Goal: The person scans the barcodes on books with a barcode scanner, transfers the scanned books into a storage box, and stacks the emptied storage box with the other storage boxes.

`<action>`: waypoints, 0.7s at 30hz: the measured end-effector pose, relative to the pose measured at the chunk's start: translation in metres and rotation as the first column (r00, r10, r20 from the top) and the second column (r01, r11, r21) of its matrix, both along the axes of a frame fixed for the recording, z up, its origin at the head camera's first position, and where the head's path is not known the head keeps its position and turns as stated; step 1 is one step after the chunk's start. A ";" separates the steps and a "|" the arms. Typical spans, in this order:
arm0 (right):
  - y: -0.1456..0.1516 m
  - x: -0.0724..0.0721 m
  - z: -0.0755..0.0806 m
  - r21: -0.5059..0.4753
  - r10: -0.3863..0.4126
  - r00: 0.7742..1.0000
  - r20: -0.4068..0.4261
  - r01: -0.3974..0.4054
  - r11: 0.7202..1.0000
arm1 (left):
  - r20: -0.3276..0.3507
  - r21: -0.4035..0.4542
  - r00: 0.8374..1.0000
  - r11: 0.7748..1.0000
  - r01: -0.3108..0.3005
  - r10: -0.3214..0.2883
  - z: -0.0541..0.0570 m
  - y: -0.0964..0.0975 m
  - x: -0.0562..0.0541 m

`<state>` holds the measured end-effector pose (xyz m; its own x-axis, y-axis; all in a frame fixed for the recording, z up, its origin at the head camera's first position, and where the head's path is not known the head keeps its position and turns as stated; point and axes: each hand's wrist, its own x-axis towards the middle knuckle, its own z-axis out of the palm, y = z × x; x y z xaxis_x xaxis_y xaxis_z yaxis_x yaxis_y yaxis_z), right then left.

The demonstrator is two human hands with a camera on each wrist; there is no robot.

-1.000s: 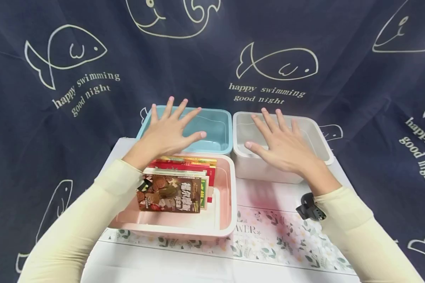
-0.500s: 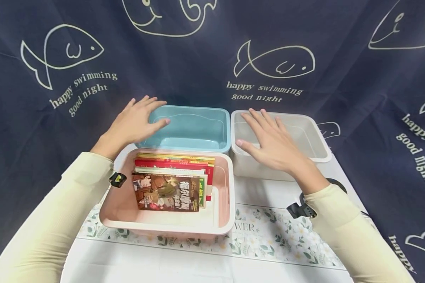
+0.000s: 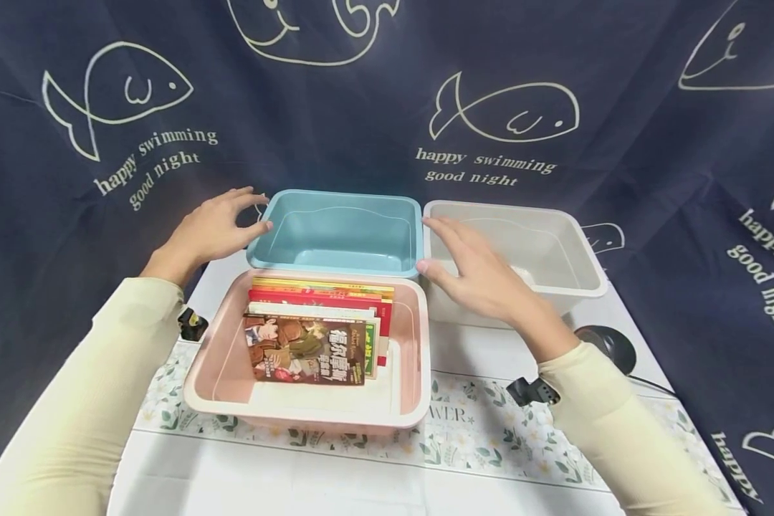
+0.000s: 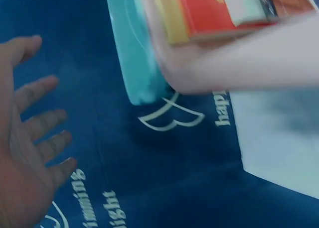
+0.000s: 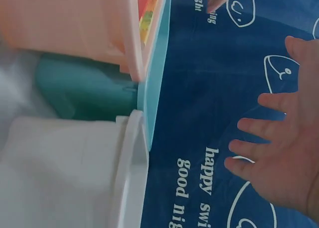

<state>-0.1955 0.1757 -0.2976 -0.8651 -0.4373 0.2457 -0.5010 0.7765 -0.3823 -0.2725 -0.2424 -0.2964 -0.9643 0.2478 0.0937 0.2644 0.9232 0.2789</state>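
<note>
1. left hand point(image 3: 213, 228): released, beside the blue bin point(image 3: 348, 222).
2. right hand point(image 3: 477, 271): released, near the white bin point(image 3: 545, 244).
3. both bins: side by side on the desk point(image 3: 271, 476), behind the pink bin point(image 3: 411, 351) holding books point(image 3: 309, 351).

Curtain point(image 3: 335, 129) reads "happy swimming good night"; tablecloth point(image 3: 484, 441), "WER"; book point(image 3: 306, 351), "福尔摩斯".

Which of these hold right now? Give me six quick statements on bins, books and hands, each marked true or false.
1. The books are in the pink bin. True.
2. The blue bin is left of the white bin in the head view. True.
3. The left hand grips a book. False: it holds nothing.
4. The frontmost book has a mostly blue cover. False: it is mostly brown.
5. The right hand holds nothing. True.
6. The corded black object is in the pink bin. False: it's on the table.
</note>
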 end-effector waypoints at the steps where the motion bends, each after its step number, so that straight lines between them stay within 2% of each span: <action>1: -0.001 0.001 -0.002 -0.022 0.010 1.000 0.013 -0.010 1.000 | 0.009 0.006 1.000 1.000 0.004 -0.004 -0.003 -0.004 -0.001; 4: -0.007 0.002 -0.006 -0.065 0.038 0.998 0.043 -0.035 0.997 | 0.036 0.040 0.999 0.999 0.012 -0.014 -0.011 -0.013 -0.005; 9: -0.015 0.004 -0.014 -0.083 0.067 0.994 0.087 -0.060 0.995 | 0.078 0.107 0.997 0.994 0.013 -0.022 -0.027 -0.026 -0.009; 16: -0.026 0.008 -0.023 -0.154 0.109 0.988 0.107 -0.092 0.984 | 0.147 0.163 0.989 0.987 -0.017 -0.008 -0.046 -0.041 -0.010; 21: -0.034 0.013 -0.032 -0.241 0.157 0.974 0.165 -0.114 0.964 | 0.194 0.199 0.981 0.979 -0.051 0.012 -0.058 -0.046 -0.012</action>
